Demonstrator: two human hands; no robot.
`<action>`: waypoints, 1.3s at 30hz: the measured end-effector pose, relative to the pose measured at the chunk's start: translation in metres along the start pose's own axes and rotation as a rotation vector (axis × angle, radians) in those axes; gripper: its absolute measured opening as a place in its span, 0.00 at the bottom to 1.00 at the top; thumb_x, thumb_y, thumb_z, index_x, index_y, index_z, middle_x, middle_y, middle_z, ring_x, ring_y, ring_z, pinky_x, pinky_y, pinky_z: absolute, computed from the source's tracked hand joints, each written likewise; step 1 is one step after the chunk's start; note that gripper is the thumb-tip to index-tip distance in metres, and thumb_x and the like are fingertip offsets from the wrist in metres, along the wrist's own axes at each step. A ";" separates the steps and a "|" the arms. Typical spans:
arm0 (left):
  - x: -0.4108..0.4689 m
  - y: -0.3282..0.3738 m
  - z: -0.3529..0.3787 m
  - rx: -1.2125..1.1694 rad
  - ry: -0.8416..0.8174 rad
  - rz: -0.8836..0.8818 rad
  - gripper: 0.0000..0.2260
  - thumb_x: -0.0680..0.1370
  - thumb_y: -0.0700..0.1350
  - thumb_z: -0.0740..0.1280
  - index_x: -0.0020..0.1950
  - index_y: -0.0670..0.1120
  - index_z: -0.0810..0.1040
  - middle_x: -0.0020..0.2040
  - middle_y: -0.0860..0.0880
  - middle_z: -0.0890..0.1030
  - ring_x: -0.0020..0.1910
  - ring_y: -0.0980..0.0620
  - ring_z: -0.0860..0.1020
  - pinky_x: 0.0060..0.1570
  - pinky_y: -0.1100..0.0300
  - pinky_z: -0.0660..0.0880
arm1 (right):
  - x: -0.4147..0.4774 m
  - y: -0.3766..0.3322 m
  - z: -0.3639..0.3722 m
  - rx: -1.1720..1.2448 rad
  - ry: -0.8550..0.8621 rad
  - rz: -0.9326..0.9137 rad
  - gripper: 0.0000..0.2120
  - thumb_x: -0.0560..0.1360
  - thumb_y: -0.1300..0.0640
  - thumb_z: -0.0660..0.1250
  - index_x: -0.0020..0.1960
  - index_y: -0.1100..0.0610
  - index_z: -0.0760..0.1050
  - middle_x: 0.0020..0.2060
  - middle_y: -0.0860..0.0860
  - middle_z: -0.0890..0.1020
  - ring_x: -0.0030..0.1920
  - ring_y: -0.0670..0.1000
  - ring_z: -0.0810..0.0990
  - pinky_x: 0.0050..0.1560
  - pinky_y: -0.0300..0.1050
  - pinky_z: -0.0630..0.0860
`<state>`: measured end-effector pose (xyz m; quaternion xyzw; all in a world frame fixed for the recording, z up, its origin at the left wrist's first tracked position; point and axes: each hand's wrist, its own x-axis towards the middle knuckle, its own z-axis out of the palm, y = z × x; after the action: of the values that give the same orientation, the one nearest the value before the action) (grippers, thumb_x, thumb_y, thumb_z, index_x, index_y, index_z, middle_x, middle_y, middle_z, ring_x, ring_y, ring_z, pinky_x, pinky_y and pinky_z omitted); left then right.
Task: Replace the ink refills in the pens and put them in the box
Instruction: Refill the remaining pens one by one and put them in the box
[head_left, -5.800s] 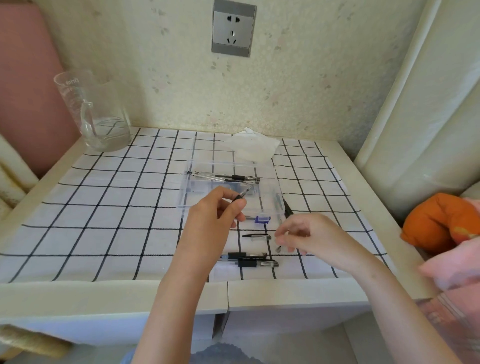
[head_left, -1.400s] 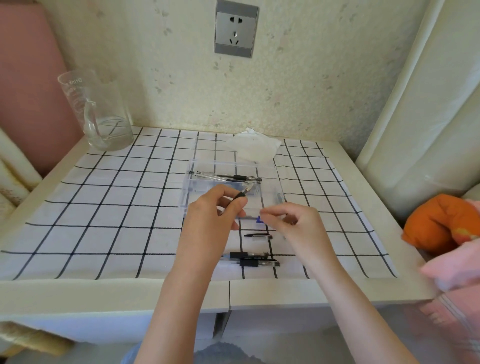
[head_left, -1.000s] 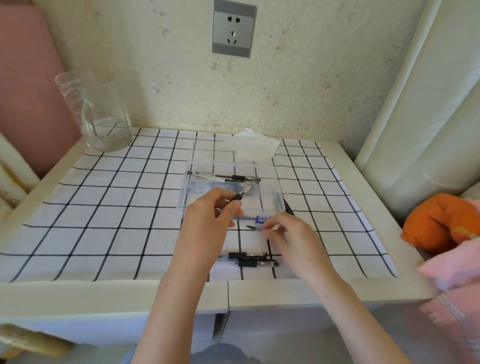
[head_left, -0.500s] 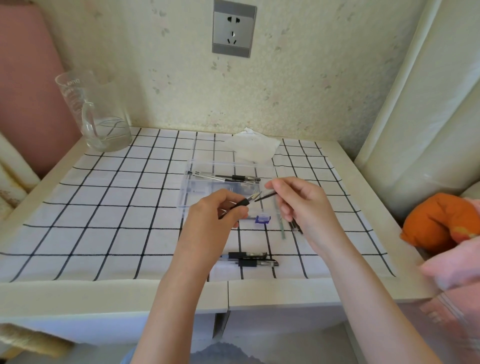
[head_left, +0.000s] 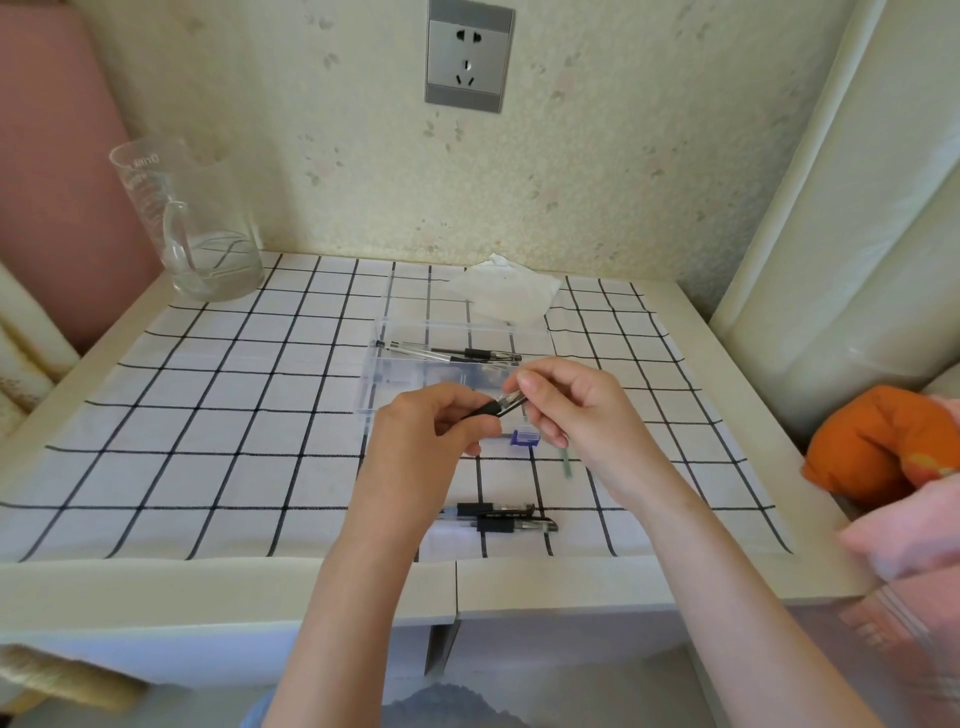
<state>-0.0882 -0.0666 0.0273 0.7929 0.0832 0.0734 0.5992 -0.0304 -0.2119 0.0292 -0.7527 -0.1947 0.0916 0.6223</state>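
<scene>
Above the gridded table (head_left: 208, 431), both hands meet over the near edge of the clear box (head_left: 457, 374): the left hand (head_left: 421, 441) pinches a black-gripped pen (head_left: 501, 405), tip angled up, while the right hand (head_left: 576, 410) closes its fingertips on that tip. Two pens (head_left: 498, 517) lie below the wrists; more rest inside the box beyond.

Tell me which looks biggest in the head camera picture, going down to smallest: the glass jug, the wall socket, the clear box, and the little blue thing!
1. Glass jug, nearest rival the box.
2. Clear box, partly hidden by the hands.
3. Wall socket.
4. Little blue thing, smallest by far.
</scene>
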 end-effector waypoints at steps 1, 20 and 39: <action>-0.001 0.000 0.000 0.005 0.009 0.003 0.05 0.73 0.39 0.70 0.47 0.46 0.82 0.38 0.50 0.83 0.31 0.61 0.77 0.35 0.77 0.72 | 0.000 0.001 0.000 0.005 -0.002 0.000 0.09 0.79 0.60 0.61 0.46 0.57 0.79 0.26 0.45 0.72 0.26 0.44 0.66 0.27 0.34 0.63; 0.000 -0.009 -0.005 0.134 0.041 -0.090 0.12 0.74 0.51 0.69 0.56 0.51 0.78 0.47 0.53 0.82 0.47 0.58 0.78 0.43 0.71 0.70 | 0.005 0.014 -0.019 0.058 0.229 0.072 0.09 0.79 0.60 0.61 0.46 0.57 0.79 0.28 0.48 0.73 0.26 0.43 0.68 0.27 0.34 0.65; 0.001 -0.013 0.001 0.581 -0.387 -0.203 0.10 0.74 0.42 0.69 0.55 0.47 0.80 0.55 0.50 0.80 0.55 0.51 0.77 0.59 0.59 0.72 | 0.090 0.030 -0.003 -0.233 0.264 0.110 0.12 0.76 0.62 0.66 0.58 0.66 0.78 0.30 0.51 0.78 0.23 0.38 0.73 0.27 0.26 0.66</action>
<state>-0.0878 -0.0640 0.0142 0.9170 0.0640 -0.1646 0.3576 0.0575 -0.1826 0.0101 -0.8347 -0.0792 0.0026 0.5449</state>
